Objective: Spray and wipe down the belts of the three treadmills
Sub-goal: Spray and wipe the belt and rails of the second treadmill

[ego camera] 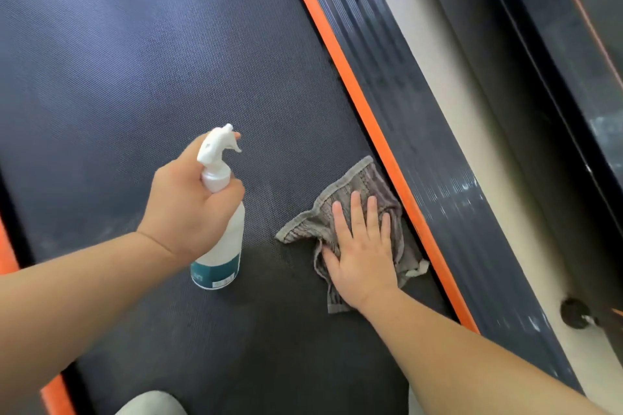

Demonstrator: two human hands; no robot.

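A rumpled grey ribbed cloth point(354, 180) lies on the dark textured belt point(135, 61) at its right edge, touching the orange strip point(354, 84). The right hand point(360, 256) presses it, fingers straight and apart. The left hand point(188, 209) has its fingers clamped on a white spray bottle point(220, 246), seemingly above mid-belt.

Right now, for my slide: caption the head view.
Left hand holds spray bottle; right hand presses cloth flat on the belt.

I see a dark textured belt point(168, 61), edged on its right by an orange strip point(365, 114). A crumpled grey cloth point(360, 175) lies on it, just beside that strip.
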